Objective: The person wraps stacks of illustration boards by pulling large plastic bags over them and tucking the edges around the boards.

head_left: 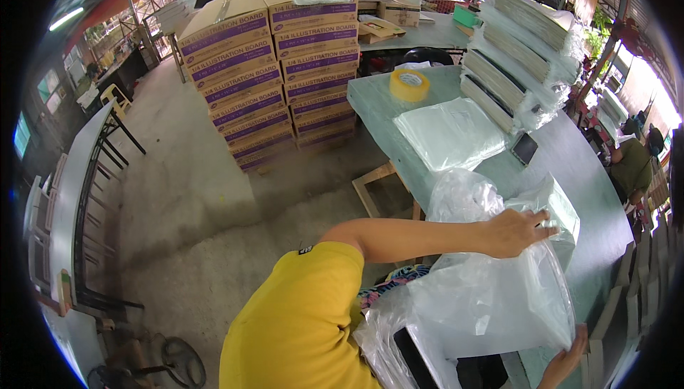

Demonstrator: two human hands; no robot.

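A wide clear plastic bag lies in front of me, with flat white sheets or boards showing through it. My left hand reaches across it, fingers curled closed on the plastic near its far edge. More crumpled plastic bunches up beyond that forearm. At the bag's near right corner is my right hand, its fingertips against the edge; the rest of it is partly cut off, so its grip is unclear. Further back on the green table lie a flat pile of clear plastic bags and a yellow tape roll.
A tall stack of plastic-wrapped bundles stands at the table's far right, with a dark phone beside it. Stacked cardboard boxes rise from the floor beyond the table. A wooden stool stands by the table's left side.
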